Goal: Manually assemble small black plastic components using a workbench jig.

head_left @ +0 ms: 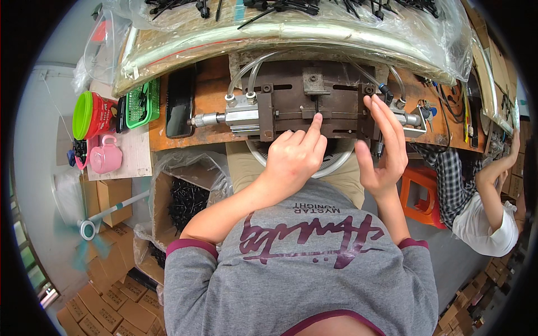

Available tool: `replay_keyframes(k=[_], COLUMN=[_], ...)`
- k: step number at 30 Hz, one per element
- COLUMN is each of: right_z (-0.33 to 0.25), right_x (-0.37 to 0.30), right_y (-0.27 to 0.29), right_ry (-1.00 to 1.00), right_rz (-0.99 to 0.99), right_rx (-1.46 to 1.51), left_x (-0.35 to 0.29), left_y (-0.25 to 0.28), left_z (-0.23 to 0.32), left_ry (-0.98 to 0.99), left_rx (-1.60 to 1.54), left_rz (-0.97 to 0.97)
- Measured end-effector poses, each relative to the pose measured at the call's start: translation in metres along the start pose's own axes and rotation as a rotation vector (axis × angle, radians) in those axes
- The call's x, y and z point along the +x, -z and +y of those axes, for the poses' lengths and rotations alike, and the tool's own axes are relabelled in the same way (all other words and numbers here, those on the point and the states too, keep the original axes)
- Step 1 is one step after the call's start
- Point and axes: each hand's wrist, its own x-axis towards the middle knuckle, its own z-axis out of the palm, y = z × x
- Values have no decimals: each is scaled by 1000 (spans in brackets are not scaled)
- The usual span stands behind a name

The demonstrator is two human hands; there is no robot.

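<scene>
My left hand (296,154) reaches to the middle of a dark metal fixture (291,73), its index finger stretched forward and the other fingers curled. That fingertip meets the lower end of a thin black plastic part (317,105), which stands in line with a small metal block (314,81). The thumb is hidden beneath the hand, closed on the part as far as I can see. My right hand (385,148) is open and holds nothing, its fingers upright beside the fixture's right end block (367,115). A silver air cylinder (242,116) sits at the fixture's left.
Black plastic parts (286,7) lie on a plastic-covered ledge (269,39) behind the fixture. Left are a phone (179,106), green basket (147,106) and pink cup (105,155). A box of black parts (188,199) stands below. Another person (485,224) sits right, near an orange stool (417,196).
</scene>
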Motion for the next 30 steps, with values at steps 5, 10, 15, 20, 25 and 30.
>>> replay_keyframes(k=[5, 10, 15, 20, 25, 30], right_z=[3, 0, 1, 0, 1, -5], right_x=[-3, -9, -26, -33, -19, -14], right_y=[-2, 3, -7, -30, -35, -33], right_ry=[-34, -73, -7, 137, 213, 172], right_rz=[16, -65, -282, -387, -390, -429], right_rx=[256, 204, -84, -269, -389, -437], left_x=[-1, 12, 80, 132, 148, 133], left_y=[0, 23, 70, 63, 45, 67], left_z=[-1, -13, -69, -170, -175, -162], left_ry=[2, 12, -4, -68, 345, 337], left_rx=[-29, -151, -161, 294, -72, -248], left_rz=[4, -68, 411, 513, 94, 283])
